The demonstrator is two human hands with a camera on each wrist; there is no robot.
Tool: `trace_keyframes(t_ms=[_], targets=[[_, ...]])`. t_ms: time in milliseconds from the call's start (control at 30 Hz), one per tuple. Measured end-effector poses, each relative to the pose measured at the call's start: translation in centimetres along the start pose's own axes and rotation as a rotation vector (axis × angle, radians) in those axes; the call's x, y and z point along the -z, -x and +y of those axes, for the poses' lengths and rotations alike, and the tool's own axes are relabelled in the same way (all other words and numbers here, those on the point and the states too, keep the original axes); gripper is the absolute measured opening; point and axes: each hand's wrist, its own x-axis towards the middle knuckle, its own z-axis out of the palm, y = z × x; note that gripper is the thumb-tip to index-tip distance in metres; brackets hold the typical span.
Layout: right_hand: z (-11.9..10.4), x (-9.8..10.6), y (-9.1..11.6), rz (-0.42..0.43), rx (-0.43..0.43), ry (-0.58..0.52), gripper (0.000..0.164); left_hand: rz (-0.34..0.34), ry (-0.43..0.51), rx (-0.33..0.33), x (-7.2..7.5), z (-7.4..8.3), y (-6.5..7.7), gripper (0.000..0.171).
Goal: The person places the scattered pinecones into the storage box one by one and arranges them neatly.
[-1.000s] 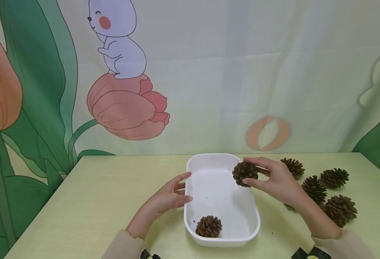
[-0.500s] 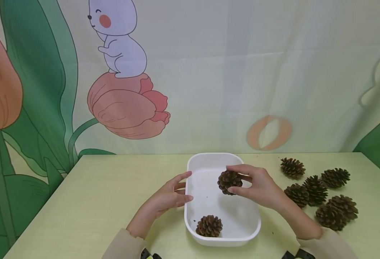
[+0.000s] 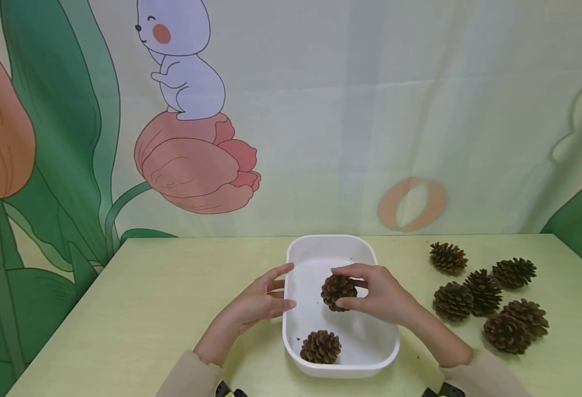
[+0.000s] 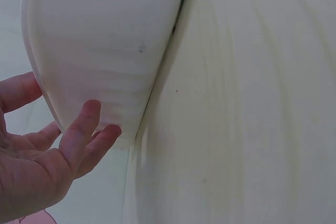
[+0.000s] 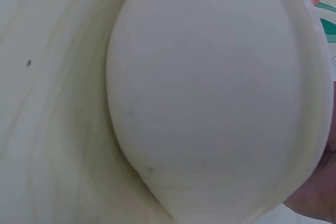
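In the head view, my right hand (image 3: 377,290) holds a brown pine cone (image 3: 337,293) between thumb and fingers over the middle of a white plastic tray (image 3: 390,336). A second pine cone (image 3: 320,347) lies inside at the near left corner. My left hand (image 3: 258,298) grips the tray's left side. Its thumb and index fingertips are at the rim, and the other fingers are along the outer wall. The left wrist view shows the left hand (image 4: 58,150) against that wall. In the right wrist view, the tray's side (image 5: 220,93) hides the held cone and most of the hand.
On the table's right side lie several more pine cones, among them one at the back (image 3: 448,258) and one at the near end (image 3: 507,332). The pale yellow-green table (image 3: 137,309) ends at a printed curtain (image 3: 310,154). Small dark crumbs lie in the tray.
My right hand has carried its pine cone leftward and toward me, from the tray's far right rim to over its middle. The left hand, the tray and the other cones stay put.
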Motion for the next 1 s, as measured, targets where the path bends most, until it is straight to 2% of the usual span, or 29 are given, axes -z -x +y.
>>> trace_keyframes(t_ms=[333,600,833,1000], targets=[[0.2,-0.8,-0.4,-0.053,0.002,-0.01,0.047,0.002,0.006,0.005,0.0,0.0,-0.1,0.073],[0.5,-1.5,-0.6,-0.082,0.029,0.037,0.046,-0.001,0.001,0.002,0.0,-0.1,0.0,0.073],[0.4,-1.9,-0.8,-0.12,0.021,0.034,0.045,-0.006,0.011,0.004,0.1,-0.3,-0.2,0.073],[0.4,-2.0,-1.0,-0.135,0.037,0.095,0.044,-0.001,0.01,0.006,0.1,-0.4,-0.2,0.073]])
